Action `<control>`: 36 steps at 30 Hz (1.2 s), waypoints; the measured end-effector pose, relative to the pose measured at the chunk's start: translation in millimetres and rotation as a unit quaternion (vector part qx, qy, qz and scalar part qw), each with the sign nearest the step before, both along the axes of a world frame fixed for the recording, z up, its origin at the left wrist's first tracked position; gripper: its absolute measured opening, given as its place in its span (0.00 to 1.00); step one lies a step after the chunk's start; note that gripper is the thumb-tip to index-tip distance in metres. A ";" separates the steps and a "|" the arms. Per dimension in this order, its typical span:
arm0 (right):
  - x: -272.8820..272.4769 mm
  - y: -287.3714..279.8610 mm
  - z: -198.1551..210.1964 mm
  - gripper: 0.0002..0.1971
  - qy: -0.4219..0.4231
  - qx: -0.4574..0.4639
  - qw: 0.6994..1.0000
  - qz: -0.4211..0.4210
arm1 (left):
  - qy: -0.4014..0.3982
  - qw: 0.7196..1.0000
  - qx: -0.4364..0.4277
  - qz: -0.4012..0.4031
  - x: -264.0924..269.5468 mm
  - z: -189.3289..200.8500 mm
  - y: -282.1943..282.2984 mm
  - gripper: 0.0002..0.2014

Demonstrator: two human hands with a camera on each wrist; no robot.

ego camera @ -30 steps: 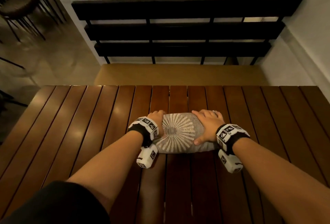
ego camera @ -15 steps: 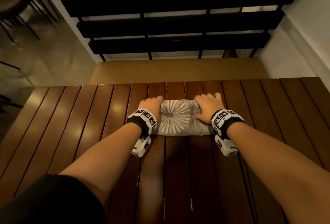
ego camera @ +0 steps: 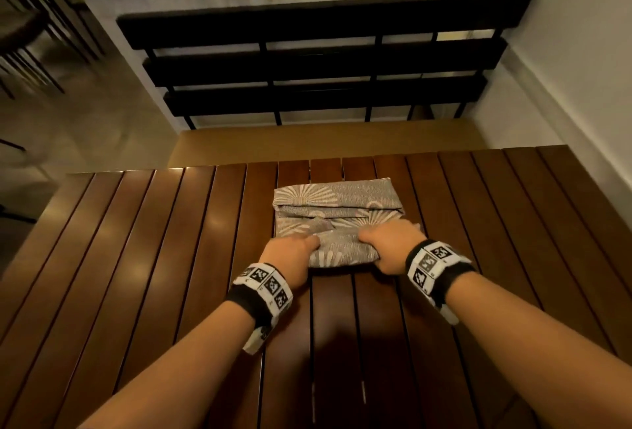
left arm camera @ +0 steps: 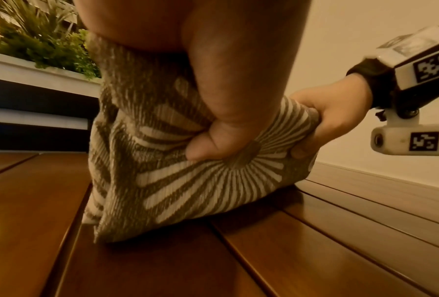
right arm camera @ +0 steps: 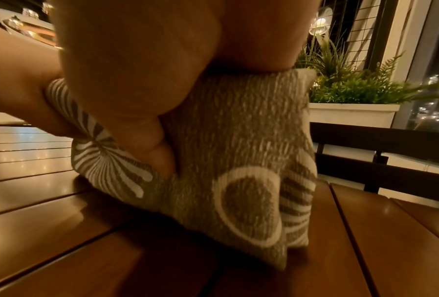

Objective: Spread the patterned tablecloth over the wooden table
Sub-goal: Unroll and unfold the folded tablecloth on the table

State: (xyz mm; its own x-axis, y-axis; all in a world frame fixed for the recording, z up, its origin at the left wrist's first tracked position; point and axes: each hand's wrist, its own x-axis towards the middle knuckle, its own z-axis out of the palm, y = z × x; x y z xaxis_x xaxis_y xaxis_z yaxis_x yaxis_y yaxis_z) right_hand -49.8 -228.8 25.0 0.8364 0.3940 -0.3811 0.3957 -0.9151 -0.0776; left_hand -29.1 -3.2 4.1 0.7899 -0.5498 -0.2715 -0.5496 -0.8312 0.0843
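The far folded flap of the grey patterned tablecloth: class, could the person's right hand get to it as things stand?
Probably yes: the far flap lies uncovered just beyond the right hand, though that hand grips the cloth's near edge.

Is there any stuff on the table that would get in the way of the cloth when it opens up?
Nothing visible. The wooden table shows only bare slats around the folded tablecloth, which both hands already grip.

Both hands (left arm camera: 213, 112) grip the folded tablecloth (left arm camera: 200, 184) on the table (left arm camera: 315, 251).
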 end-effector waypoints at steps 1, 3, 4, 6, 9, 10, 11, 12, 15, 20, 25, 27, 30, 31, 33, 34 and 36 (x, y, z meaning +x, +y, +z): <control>-8.5 0.9 -3.6 0.21 0.009 -0.002 1.000 -0.002 | 0.009 1.000 -0.002 -0.011 -5.9 0.0 1.7 0.22; -26.2 0.8 -13.4 0.20 0.025 -0.014 1.000 0.001 | 0.045 0.998 0.002 -0.032 -21.2 -4.7 5.6 0.29; -35.1 0.0 -20.5 0.21 0.037 -0.019 0.999 0.002 | 0.070 0.996 0.017 -0.042 -30.5 -11.3 8.0 0.34; -54.0 -0.3 -34.7 0.25 0.065 -0.031 0.997 0.009 | 0.104 0.990 0.065 -0.063 -50.1 -26.1 14.0 0.45; -68.5 -2.9 -44.8 0.26 0.060 -0.002 0.998 0.001 | 0.127 0.988 0.073 -0.049 -64.4 -39.6 19.2 0.48; -67.0 -3.9 -43.1 0.24 0.055 0.032 0.998 -0.017 | 0.129 0.990 0.054 -0.037 -64.2 -38.7 18.1 0.46; -62.3 -5.6 -40.9 0.23 0.046 0.067 0.996 -0.038 | 0.119 0.992 0.030 -0.026 -62.0 -36.7 15.6 0.43; -56.5 -8.0 -38.9 0.24 0.029 0.088 0.994 -0.058 | 0.098 0.995 0.007 -0.017 -59.6 -34.8 11.8 0.40; -42.9 -15.0 -41.3 0.45 0.012 0.045 0.991 -0.123 | 0.075 0.997 -0.020 0.029 -54.6 -37.2 0.8 0.44; -39.7 -17.2 -58.8 0.54 0.106 0.008 0.982 -0.157 | 0.166 0.983 0.020 0.073 -52.1 -55.4 0.2 0.49; -35.3 -18.0 -56.4 0.55 0.096 -0.005 0.985 -0.147 | 0.187 0.980 0.013 0.058 -40.9 -51.3 5.0 0.46; -33.9 -16.1 -54.8 0.55 0.089 0.006 0.985 -0.150 | 0.166 0.984 -0.010 0.065 -36.2 -44.9 4.1 0.47; -29.2 -14.9 -56.1 0.59 0.079 0.019 0.984 -0.157 | 0.085 0.985 -0.041 0.148 -20.1 -39.7 3.8 0.55; -27.5 -15.2 -57.3 0.61 0.072 0.019 0.985 -0.155 | 0.077 0.981 -0.024 0.175 -13.1 -39.6 4.2 0.59; -24.2 -15.3 -58.7 0.63 0.068 0.011 0.987 -0.145 | 0.099 0.975 0.023 0.199 -1.8 -42.7 3.8 0.65; -22.3 -14.8 -59.1 0.63 0.071 0.006 0.988 -0.140 | 0.110 0.973 0.037 0.202 2.0 -44.0 1.8 0.66; -17.0 -13.6 -59.8 0.65 0.082 0.007 0.987 -0.139 | 0.104 0.974 0.054 0.196 8.4 -43.5 -4.5 0.64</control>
